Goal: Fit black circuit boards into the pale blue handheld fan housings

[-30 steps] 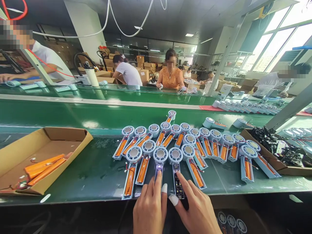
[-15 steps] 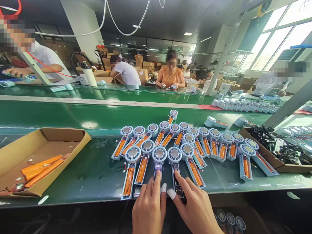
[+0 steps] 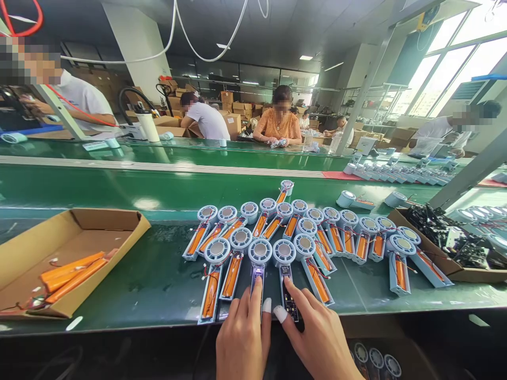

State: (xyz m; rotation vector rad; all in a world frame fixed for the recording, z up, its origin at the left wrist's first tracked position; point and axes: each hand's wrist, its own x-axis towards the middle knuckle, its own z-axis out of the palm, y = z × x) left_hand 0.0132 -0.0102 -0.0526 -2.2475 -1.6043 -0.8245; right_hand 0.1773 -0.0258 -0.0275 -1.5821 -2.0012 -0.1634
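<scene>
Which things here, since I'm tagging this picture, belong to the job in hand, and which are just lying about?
Likely the job:
left hand on lit round-headed unit
right hand on round-headed unit with black circuit board
units fitted with orange batteries
loose orange batteries

Apparently lying about:
white oval scrap
white cylinder

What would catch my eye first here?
Probably the glowing display, front and centre, just past the left hand. The right hand touches a dark circuit board beside it. Around them spread round-headed units with orange packs, and a cardboard box at far left holds more orange packs.
</scene>
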